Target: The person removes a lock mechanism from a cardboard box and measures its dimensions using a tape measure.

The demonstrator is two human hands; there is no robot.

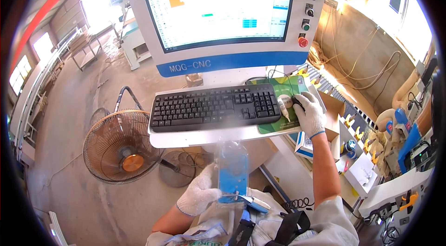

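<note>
**A:** What does the figure show of the two hands?

**B:** The right hand (310,113), gloved in white, lies closed over a dark mouse (297,102) on the green mouse pad (278,123), at the right end of the tabletop (186,138) that carries the black keyboard (214,106). The left hand (200,195), also gloved, grips a clear plastic bottle with a blue label (232,171) low down, below the tabletop edge and close to the body.

**B:** A small white tube (284,105) lies just beside the mouse.

**A:** How is the step best carried out?

**B:** Judging from the pose, eyes should stay on the monitor (218,7); small wrist moves suit the mouse, clear of the tube. The bottle is best kept upright, away from the keyboard.
</note>
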